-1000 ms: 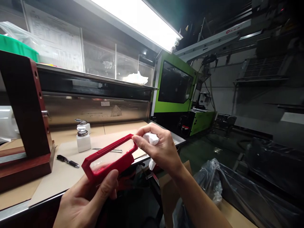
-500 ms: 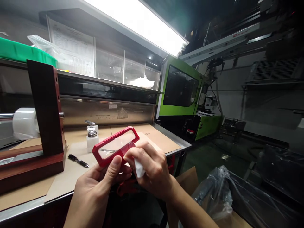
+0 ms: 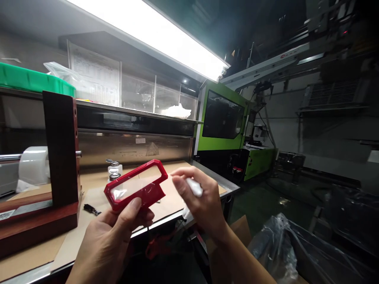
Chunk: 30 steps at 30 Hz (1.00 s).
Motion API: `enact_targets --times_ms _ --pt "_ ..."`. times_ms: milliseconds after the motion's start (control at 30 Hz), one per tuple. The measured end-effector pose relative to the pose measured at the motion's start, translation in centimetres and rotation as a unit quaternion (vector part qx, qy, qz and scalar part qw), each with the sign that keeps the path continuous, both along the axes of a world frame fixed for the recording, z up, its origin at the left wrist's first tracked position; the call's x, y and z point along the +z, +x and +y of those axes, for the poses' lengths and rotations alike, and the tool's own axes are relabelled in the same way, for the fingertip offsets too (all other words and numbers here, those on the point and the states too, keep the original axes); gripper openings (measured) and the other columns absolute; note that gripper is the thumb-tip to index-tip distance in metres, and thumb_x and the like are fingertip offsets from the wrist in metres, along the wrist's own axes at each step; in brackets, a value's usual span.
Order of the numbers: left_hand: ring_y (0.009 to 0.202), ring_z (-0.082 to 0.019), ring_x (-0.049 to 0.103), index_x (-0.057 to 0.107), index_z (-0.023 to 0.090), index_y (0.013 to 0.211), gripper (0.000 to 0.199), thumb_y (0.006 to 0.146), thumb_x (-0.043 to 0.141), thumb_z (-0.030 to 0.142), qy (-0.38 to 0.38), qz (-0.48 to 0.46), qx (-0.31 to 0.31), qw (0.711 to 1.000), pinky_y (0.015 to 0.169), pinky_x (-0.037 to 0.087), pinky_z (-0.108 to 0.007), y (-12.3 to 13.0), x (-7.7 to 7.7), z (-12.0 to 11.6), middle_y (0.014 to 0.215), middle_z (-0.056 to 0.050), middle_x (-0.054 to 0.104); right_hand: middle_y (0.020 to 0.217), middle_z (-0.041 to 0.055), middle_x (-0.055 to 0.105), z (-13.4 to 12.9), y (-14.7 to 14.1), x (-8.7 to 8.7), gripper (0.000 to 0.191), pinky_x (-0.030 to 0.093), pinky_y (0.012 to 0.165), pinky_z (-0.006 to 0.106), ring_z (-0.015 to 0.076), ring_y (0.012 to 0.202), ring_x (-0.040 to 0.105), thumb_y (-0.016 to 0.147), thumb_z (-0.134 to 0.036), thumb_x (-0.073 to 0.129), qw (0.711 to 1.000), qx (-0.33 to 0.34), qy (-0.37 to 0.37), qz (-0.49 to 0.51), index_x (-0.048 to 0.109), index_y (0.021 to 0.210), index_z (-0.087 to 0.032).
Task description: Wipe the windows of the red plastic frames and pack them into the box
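Observation:
My left hand (image 3: 111, 234) is closed on the lower left part of a red plastic frame (image 3: 152, 194) with a long see-through window. The frame is tilted, its right end higher, and a red tab juts from its lower side. Just right of the frame, apart from it, is my right hand (image 3: 205, 203). Its bent fingers are closed around a crumpled white wipe (image 3: 194, 187), part of which hangs below the palm. Behind the frame stand white pump bottles (image 3: 115, 168) with metal tops. A black pen (image 3: 91, 209) lies left of my left hand.
A dark wooden stand (image 3: 60, 157) with a roll of clear film (image 3: 33, 165) occupies the bench's left. A green tray (image 3: 35, 79) sits on the shelf above. At right are a green machine (image 3: 219, 144) and a plastic-lined box (image 3: 278, 244) on the floor.
My right hand has moved off the frame to the right, still with the white wipe. The frame's red tab now shows. My left hand and the frame have shifted slightly left in view.

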<state>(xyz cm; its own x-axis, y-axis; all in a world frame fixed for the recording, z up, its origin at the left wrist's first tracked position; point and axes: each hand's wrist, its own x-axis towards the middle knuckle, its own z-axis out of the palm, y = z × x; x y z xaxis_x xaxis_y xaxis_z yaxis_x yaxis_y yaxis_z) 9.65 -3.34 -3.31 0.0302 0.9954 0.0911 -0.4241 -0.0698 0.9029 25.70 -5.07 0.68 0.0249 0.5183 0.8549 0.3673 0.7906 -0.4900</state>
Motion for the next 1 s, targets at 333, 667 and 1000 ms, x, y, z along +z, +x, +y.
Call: enact_targets --times_ms 333,667,1000 --pt "0.058 -0.016 0.054 0.07 0.024 0.072 0.036 0.054 0.076 0.055 0.067 0.077 -0.007 0.995 0.052 0.049 -0.016 0.1 3.1 0.1 0.054 0.001 0.063 0.051 -0.0083 0.034 1.7 0.2 3.6 0.024 0.011 0.033 0.02 0.0021 0.037 0.017 0.081 -0.039 0.065 0.912 0.327 -0.198 0.151 0.064 0.074 -0.016" --pt "0.055 -0.02 0.056 0.067 0.023 0.06 0.033 0.059 0.072 0.056 0.138 0.108 -0.016 0.984 0.051 0.049 -0.025 0.2 4.0 -0.1 0.051 -0.002 0.06 0.049 -0.0098 0.036 1.4 0.0 3.9 0.021 0.013 0.032 0.015 -0.0003 0.035 0.017 0.084 -0.032 0.064 0.855 0.439 -0.201 0.187 0.063 0.072 -0.014" --pt "0.062 -0.027 0.061 0.07 0.02 0.069 0.04 0.057 0.068 0.059 0.206 0.129 0.063 0.968 0.055 0.051 -0.034 0.6 7.7 -0.2 0.046 -0.003 0.058 0.045 -0.0112 0.035 1.0 -1.0 5.4 0.024 0.01 0.031 0.016 -0.0001 0.034 0.014 0.074 -0.035 0.071 0.856 0.418 -0.202 0.228 0.058 0.067 -0.016"
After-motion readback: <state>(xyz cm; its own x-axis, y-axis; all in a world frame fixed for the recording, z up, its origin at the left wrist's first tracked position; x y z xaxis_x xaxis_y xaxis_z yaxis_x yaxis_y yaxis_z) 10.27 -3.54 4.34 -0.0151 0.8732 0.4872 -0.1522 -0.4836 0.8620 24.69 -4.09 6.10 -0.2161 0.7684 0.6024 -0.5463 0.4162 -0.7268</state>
